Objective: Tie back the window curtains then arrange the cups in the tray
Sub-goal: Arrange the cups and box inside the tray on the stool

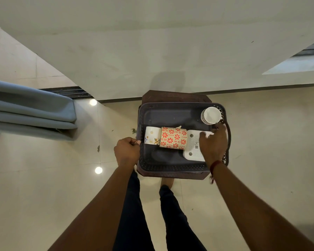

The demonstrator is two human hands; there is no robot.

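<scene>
- tray (170, 167): dark plastic with a perforated rim, sitting on a dark brown stool (172, 96) that stands against the wall.
- left hand (127, 151): fingers curled round the tray's left rim, gripping it.
- right hand (214, 144): over the tray's right side, partly covering a white perforated box (192, 142). The fingertips sit against something small and white. Can't tell whether it grips anything or just rests there.
- upright white cup (211, 115): in the tray's far right corner, mouth up, with a dark pattern band on the outer wall. It is just beyond the right hand's fingertips.
- red-flower cup (173, 138): lying on its side mid-tray, tan with red flowers. It sits between the floral cup and the box, and looks to touch both.
- white floral cup (151, 137): on its side at the tray's left wall, just beside the left hand's fingertips. It has blue and yellow flowers.
- Writing: the box carries a small QR label (196, 147) with fine print next to it, too small to read.
- curtain (31, 113): grey-blue, bunched in folds at the left edge of view, well apart from the tray. Can't tell whether it is tied.
- red thread (215, 164): round the right wrist.
- floor (43, 178): glossy beige tile with two lamp reflections. The person's legs in dark trousers stand just before the stool.
</scene>
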